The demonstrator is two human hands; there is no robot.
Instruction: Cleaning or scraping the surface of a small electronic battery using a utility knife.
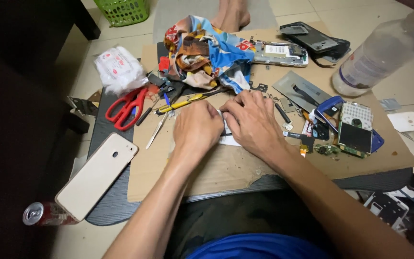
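White flat part (228,139) is lying mid-cardboard (216,175), pinned under both hands: left hand (196,128) and right hand (253,123) are pressing curled fingers onto it. Scissors (126,108) and circuit board (355,136) are crowding either side; bare cardboard is lying nearer the body.

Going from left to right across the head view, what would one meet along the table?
Drink can → gold phone → red scissors → left hand → right hand → opened blue phone → clear plastic bottle.

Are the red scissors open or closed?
Closed, as far as shows. The red scissors lie flat on the dark board, handles side by side; blades hidden under clutter.
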